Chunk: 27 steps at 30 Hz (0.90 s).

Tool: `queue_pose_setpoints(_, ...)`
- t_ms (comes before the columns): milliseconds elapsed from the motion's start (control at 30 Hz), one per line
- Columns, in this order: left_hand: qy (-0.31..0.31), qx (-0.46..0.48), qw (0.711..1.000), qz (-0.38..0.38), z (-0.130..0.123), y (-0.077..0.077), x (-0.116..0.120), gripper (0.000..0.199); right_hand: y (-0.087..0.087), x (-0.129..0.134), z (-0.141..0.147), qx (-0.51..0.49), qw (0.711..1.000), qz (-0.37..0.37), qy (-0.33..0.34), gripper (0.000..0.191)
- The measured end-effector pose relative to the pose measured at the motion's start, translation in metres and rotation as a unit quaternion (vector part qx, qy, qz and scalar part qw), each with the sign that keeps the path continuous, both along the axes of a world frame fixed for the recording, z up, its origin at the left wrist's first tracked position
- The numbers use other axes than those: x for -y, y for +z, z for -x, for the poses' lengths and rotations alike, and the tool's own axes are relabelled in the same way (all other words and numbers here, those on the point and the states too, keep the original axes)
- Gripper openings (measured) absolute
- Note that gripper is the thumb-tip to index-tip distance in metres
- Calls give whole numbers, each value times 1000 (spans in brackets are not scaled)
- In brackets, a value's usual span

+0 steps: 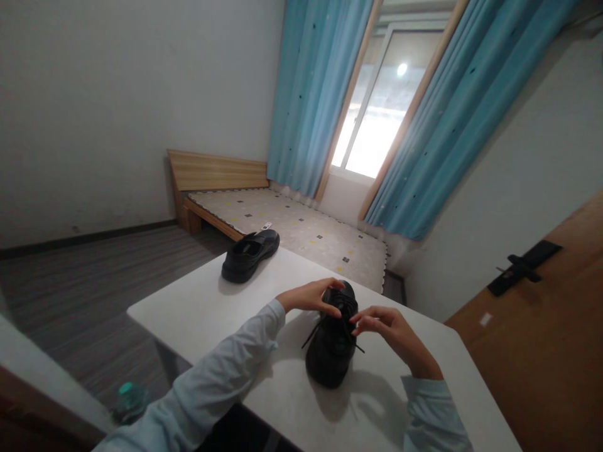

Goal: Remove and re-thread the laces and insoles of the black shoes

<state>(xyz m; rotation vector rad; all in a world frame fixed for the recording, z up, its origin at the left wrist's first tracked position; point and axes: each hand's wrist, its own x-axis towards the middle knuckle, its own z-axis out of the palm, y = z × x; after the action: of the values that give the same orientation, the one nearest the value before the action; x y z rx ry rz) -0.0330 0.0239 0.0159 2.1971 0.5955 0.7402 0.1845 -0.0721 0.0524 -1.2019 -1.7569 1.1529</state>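
A black lace-up shoe (331,355) stands on the white table (198,314) in front of me, its heel toward me and its toe pointing away. Thin black lace ends hang out on both sides of it. My left hand (311,297) reaches over from the left, with thumb and fingers gripping the shoe around its laced front. On the other side, my right hand (384,323) has its fingertips pinched together at the shoe's lace; the exact hold is small and dark. A second black shoe (249,254) lies apart, near the table's far left edge.
Beyond the table is a low bed (301,232) with a wooden headboard (221,169). Blue curtains (320,94) frame a bright window (377,119). A wooden door (541,326) stands at the right. A green-capped bottle (132,398) is down on the left.
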Motion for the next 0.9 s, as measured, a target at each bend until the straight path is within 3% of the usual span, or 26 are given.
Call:
queue_pose_setpoints(133,96,51,994,5,-2,0,-6,31,-13,-14,-4,-28,988,-68,-137,33)
queue_pose_setpoints(233,162,49,985,-21,-2,-1,-10,25,-29,-26,-6,-32,973,-93,-207,37)
queue_pose_setpoints(400,169,28,985,-21,-5,-4,-6,21,-46,-35,4,-20,973,-100,-209,39)
queue_pose_setpoints(667,165,58,984,18,-22,-15,-2,14,-54,-40,18,-25,968,-92,-230,45)
queue_pose_setpoints(900,186,29,982,-2,-25,-16,-1,7,-60,-43,14,-29,968,-89,-231,50)
